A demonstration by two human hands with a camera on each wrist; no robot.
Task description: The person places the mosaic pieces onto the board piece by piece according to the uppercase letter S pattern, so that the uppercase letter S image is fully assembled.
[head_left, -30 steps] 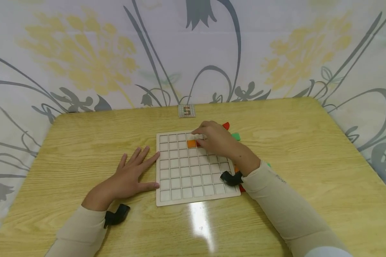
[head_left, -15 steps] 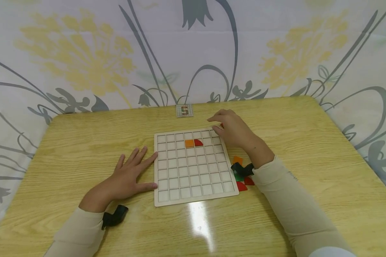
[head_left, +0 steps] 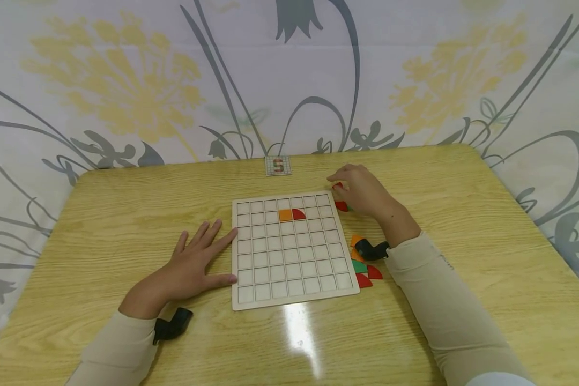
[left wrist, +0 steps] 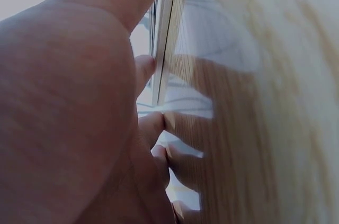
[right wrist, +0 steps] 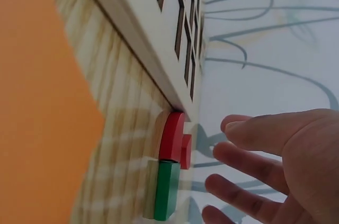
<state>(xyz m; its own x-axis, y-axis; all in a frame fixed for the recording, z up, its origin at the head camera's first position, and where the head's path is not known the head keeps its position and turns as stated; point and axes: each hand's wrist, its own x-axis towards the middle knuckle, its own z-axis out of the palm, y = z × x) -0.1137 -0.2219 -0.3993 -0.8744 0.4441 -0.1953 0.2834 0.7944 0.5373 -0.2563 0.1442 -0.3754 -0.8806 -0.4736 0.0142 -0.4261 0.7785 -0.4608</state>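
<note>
A pale gridded board [head_left: 268, 261] lies on the table. In its upper rows sit an orange square tile [head_left: 285, 215] and, beside it, a red quarter-circle tile [head_left: 298, 214]. My left hand [head_left: 190, 268] lies flat with fingers spread, thumb and index fingertips at the board's left edge. Past the board's far right corner, my right hand [head_left: 366, 194] hovers with loosely bent, empty fingers over a few loose tiles. Among these are a red quarter-circle [head_left: 341, 206] and, in the right wrist view, a green tile [right wrist: 167, 189] touching a red one [right wrist: 172, 136]. The hand partly covers them in the head view.
Along the board's right edge lie more loose tiles: orange [head_left: 357, 239], green [head_left: 359, 266] and red [head_left: 375, 272]. A small card [head_left: 278, 165] with an S pattern lies at the table's back, before a flowered cloth [head_left: 251, 69]. Black wrist cameras [head_left: 172, 325] sit on both wrists.
My right hand has left the red quarter-circle tile on the board beside the orange square and moved right, off the board to the loose tiles. The left hand stays in place.
</note>
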